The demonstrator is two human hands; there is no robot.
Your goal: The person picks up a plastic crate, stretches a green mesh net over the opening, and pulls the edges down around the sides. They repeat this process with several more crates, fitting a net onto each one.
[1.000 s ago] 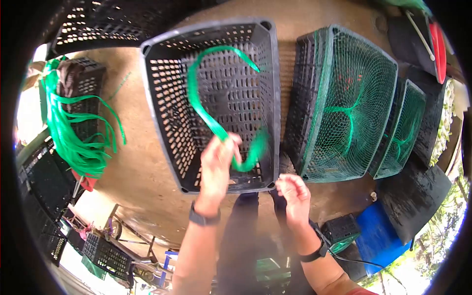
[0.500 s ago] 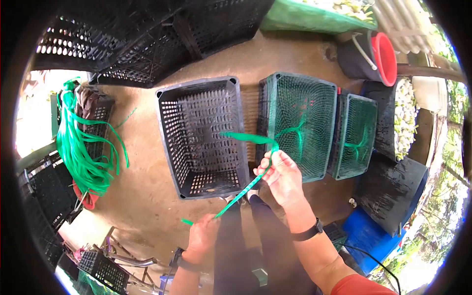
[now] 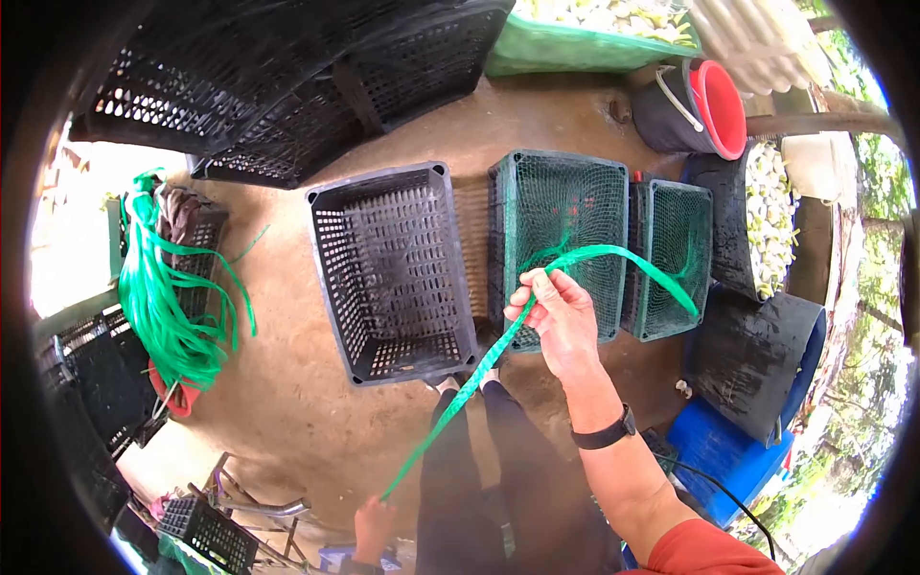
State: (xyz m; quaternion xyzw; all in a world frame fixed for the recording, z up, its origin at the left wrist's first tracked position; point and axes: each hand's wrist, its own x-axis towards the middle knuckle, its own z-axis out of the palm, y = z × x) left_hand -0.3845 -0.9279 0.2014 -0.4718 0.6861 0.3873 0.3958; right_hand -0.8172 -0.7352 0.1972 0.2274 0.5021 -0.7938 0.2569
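A long green netting strip [image 3: 458, 401] is stretched at a slant between my two hands. My right hand [image 3: 567, 326] pinches it between thumb and fingers, and its free end loops over to the right above the netted crates. Low in the view, my left hand [image 3: 374, 525] is closed on the strip's lower part; it is slightly blurred. In front of my feet stands a black plastic crate [image 3: 463, 278], open at the top. Right of it are a larger crate covered with green netting [image 3: 565, 206] and a smaller netted crate [image 3: 676, 216].
A bundle of green netting strips [image 3: 172, 307] hangs over a crate at left. Large black crates [image 3: 287, 77] stand at the back. A bucket with red inside [image 3: 719, 110], a heap of pale produce [image 3: 769, 220] and a blue container [image 3: 714, 460] line the right.
My left hand has moved down, drawing the strip longer and straighter between the hands. The strip's free end has swung from left of my right hand over to the right.
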